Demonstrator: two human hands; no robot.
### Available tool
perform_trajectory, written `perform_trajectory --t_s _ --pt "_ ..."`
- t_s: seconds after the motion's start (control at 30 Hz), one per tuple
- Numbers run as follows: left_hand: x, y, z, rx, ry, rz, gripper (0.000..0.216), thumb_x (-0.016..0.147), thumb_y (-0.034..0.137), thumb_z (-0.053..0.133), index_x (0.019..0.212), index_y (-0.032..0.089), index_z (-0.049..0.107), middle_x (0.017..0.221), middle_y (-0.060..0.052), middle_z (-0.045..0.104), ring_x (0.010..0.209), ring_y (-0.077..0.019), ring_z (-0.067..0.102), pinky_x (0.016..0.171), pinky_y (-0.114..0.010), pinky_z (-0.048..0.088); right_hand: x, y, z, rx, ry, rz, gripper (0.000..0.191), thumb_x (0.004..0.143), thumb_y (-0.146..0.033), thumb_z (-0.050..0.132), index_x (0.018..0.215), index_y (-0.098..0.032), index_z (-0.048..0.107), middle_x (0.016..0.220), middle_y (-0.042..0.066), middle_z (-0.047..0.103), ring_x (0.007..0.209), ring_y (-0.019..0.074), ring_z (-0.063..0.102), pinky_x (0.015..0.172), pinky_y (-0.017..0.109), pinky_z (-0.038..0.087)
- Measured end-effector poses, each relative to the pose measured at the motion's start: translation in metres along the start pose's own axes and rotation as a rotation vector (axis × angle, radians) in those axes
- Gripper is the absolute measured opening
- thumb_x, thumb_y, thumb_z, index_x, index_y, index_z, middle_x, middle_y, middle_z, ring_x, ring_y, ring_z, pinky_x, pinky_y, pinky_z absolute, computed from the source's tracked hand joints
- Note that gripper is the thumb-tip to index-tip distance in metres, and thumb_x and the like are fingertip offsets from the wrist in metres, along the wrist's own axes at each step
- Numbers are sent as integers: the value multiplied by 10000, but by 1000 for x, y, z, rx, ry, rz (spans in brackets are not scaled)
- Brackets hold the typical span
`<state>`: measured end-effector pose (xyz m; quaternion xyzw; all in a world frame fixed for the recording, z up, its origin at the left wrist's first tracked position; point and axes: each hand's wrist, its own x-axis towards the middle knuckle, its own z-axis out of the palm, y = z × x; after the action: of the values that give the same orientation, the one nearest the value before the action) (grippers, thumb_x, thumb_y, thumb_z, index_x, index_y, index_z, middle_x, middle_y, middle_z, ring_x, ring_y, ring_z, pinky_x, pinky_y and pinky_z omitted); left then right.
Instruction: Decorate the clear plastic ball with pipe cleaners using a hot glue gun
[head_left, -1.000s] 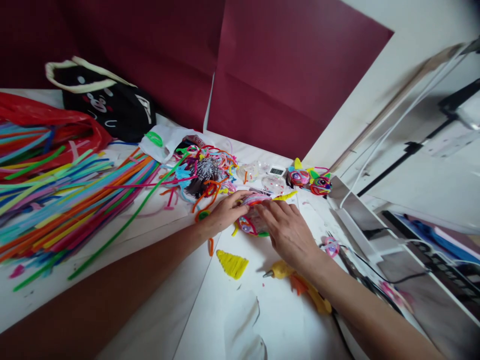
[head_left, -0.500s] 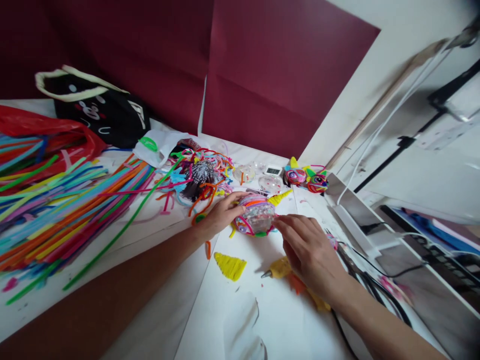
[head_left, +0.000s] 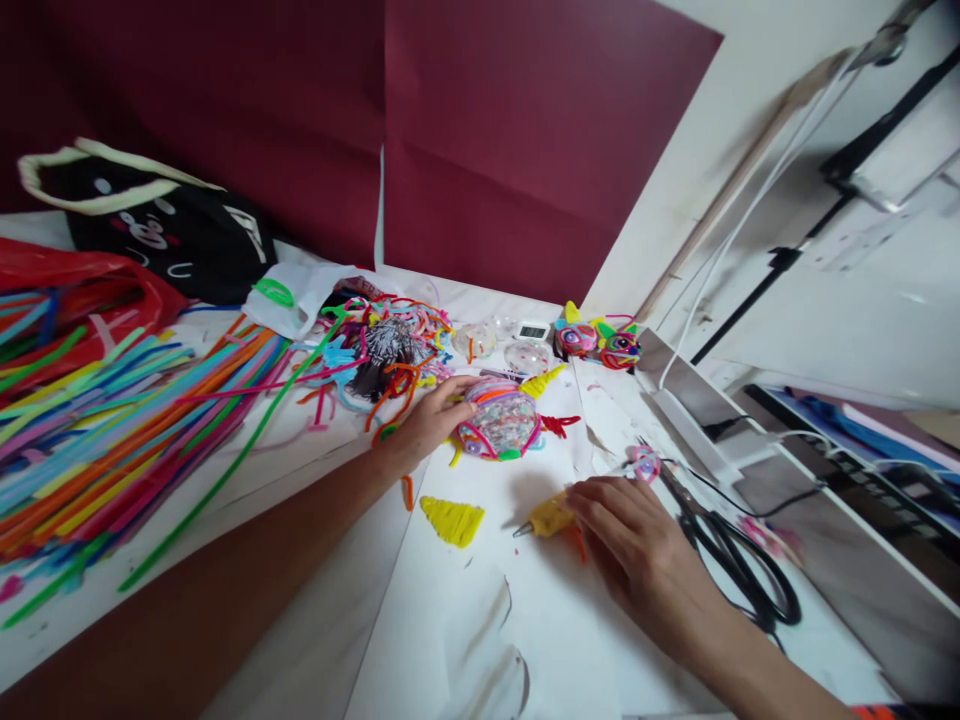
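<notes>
My left hand [head_left: 435, 420] grips the left side of a round craft ball [head_left: 501, 420] covered with pipe cleaners. A yellow cone [head_left: 541, 382] sticks out of its top right, and a red pipe-cleaner piece [head_left: 561, 426] juts from its right side. My right hand [head_left: 630, 550] is closed over a yellow hot glue gun [head_left: 549, 515] whose metal nozzle points left; its handle is mostly hidden under the hand. Between the hands, nearer to me, a flat yellow pipe-cleaner triangle [head_left: 453, 521] lies on the white paper.
Loose pipe cleaners [head_left: 142, 430] spread at left beside a red bag [head_left: 82, 285] and a black bag [head_left: 180, 235]. Scraps [head_left: 390, 345] lie behind my left hand. Clear balls [head_left: 529, 357], finished craft balls [head_left: 619, 345] and a small display [head_left: 533, 331] stand behind. Black-handled scissors [head_left: 731, 550] lie right.
My right hand has left the craft ball's right side and come down toward me onto the glue gun. The red piece now shows. My left hand stays on the ball; the view has shifted slightly.
</notes>
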<state>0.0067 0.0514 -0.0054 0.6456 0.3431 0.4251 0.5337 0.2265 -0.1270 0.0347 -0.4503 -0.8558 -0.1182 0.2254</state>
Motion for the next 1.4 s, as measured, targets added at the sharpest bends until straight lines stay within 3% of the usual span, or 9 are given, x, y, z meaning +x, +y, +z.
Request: perform_trajectory --t_s 0.63,0.97,1.4 --pt "0 3 -3 71 44 -89 505 766 362 607 1241 190 588 1283 -108 628 1230 -301 565 1006 -423 468 -10 -1 12 29 -10 139 237 897 -19 492 1046 -141 631 1010 119 705 895 254 638 754 405 506" --pt "6 -2 -5 70 36 -86 511 771 343 612 1264 211 597 1309 -85 628 1221 -270 579 990 -370 486 -12 0 13 78 -33 176 263 884 -4 469 1035 -138 636 1004 115 698 886 248 623 757 409 499" --pt "1 15 0 100 15 -113 483 759 344 600 1226 219 605 1250 -80 658 1222 -288 577 989 -386 492 -15 4 19 90 5 196 295 855 11 487 1046 -160 634 1018 110 699 892 244 627 762 404 512"
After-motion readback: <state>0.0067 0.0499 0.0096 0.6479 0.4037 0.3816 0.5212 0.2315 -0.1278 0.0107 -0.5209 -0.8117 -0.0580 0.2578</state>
